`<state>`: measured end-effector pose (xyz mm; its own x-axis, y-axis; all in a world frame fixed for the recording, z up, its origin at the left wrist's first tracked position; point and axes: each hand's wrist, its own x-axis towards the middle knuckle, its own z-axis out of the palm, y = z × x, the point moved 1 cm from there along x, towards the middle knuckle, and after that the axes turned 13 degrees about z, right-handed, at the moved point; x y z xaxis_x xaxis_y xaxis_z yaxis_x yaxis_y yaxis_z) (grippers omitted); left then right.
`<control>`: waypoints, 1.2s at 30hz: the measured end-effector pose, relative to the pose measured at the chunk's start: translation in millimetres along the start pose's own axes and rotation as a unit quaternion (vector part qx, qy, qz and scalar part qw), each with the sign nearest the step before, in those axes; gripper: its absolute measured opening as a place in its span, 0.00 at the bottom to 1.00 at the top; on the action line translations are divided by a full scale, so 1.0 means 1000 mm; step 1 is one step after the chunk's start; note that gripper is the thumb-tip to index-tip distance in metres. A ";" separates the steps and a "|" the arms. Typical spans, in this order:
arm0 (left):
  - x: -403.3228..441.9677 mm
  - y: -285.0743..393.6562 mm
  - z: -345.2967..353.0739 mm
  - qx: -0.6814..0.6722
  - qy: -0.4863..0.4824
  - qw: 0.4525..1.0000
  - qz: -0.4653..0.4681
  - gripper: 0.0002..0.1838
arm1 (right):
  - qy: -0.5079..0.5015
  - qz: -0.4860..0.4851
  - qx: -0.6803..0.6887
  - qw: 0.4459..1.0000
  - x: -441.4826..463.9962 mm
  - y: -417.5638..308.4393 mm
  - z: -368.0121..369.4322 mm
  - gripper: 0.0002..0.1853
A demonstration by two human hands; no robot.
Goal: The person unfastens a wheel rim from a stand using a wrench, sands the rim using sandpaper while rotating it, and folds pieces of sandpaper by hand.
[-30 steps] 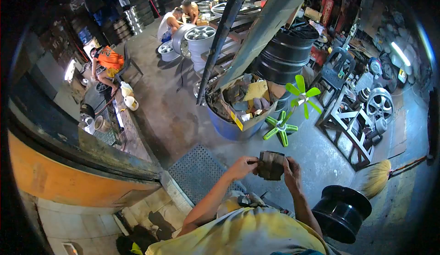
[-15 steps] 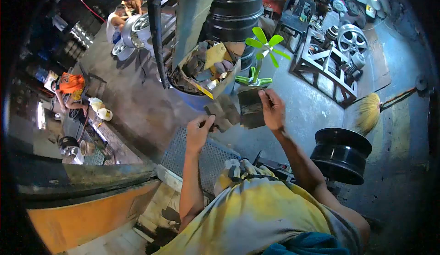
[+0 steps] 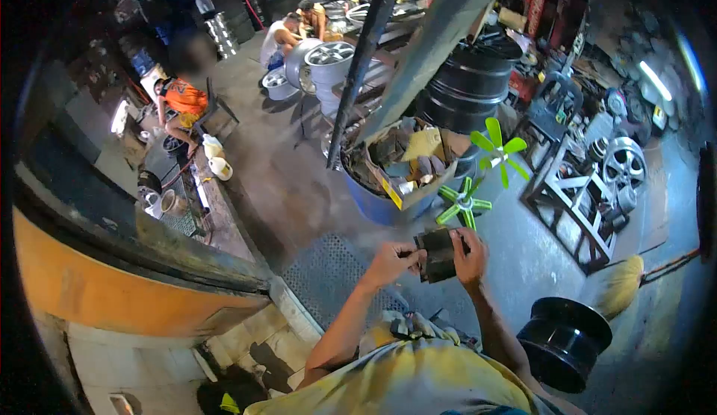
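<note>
In front of my body, my left hand [image 3: 391, 264] pinches the left edge of dark, worn sheets that look like sandpaper [image 3: 438, 257]. My right hand [image 3: 470, 258] grips their right side, thumb on the face toward me. The pieces overlap between both hands, so their exact number is hard to tell. Just beyond them stands a blue drum [image 3: 366, 197], with a cardboard box [image 3: 413, 195] of scraps and worn pieces at its top. A green-bladed fan [image 3: 464, 204] is right of the drum.
A black wheel rim [image 3: 564, 344] lies at my lower right, near a straw broom [image 3: 621, 286]. A metal frame [image 3: 571, 202] holds parts at right. Stacked black rims [image 3: 463, 90] rise behind the drum. A person in orange [image 3: 184, 97] sits at left; others work on wheels farther back.
My hands have come together, and the two separate sheets now overlap. The camera view has shifted, so the drum and fan appear farther right and lower.
</note>
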<state>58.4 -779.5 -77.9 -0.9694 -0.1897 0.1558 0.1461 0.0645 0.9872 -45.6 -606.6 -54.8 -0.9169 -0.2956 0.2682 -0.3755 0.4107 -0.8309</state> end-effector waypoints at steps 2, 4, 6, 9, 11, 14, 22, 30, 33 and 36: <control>-0.002 -0.002 0.004 -0.067 0.014 0.997 -0.027 0.13 | 0.014 -0.002 0.000 1.000 -0.001 -0.003 0.001 0.09; -0.002 -0.003 0.004 -0.053 0.013 0.998 -0.029 0.12 | 0.029 0.001 -0.004 1.000 -0.002 -0.010 -0.002 0.08; -0.003 -0.002 0.004 -0.039 0.011 0.999 -0.033 0.12 | 0.068 0.059 -0.040 0.995 -0.006 -0.021 -0.008 0.09; 0.001 -0.002 0.008 -0.021 0.036 0.999 -0.013 0.12 | 0.048 -0.039 -0.070 0.996 -0.006 -0.013 -0.013 0.10; 0.005 -0.010 0.012 -0.051 0.068 0.996 0.010 0.14 | 0.031 -0.014 -0.059 0.998 -0.010 -0.018 -0.014 0.12; 0.007 -0.003 0.011 0.020 0.030 0.999 0.023 0.14 | 0.010 0.030 -0.002 0.999 -0.016 -0.007 -0.010 0.13; 0.010 -0.021 0.022 0.002 0.001 0.999 0.043 0.15 | -0.068 0.201 0.083 0.974 -0.022 0.027 -0.017 0.14; 0.011 -0.016 0.020 -0.026 -0.027 0.999 0.008 0.16 | -0.006 0.137 0.095 0.986 -0.025 0.035 -0.019 0.10; 0.012 -0.023 0.016 -0.057 -0.030 0.998 -0.005 0.18 | 0.013 0.084 0.074 0.994 -0.023 0.038 -0.016 0.08; 0.014 -0.024 0.011 -0.122 -0.045 0.992 -0.006 0.19 | 0.014 0.033 0.057 0.998 -0.020 0.025 -0.017 0.07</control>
<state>39.3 -772.8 -99.6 -0.9832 -0.1010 0.1517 0.1679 -0.1772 0.9698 -38.4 -576.1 -72.9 -0.9430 -0.2461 0.2239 -0.2982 0.3268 -0.8968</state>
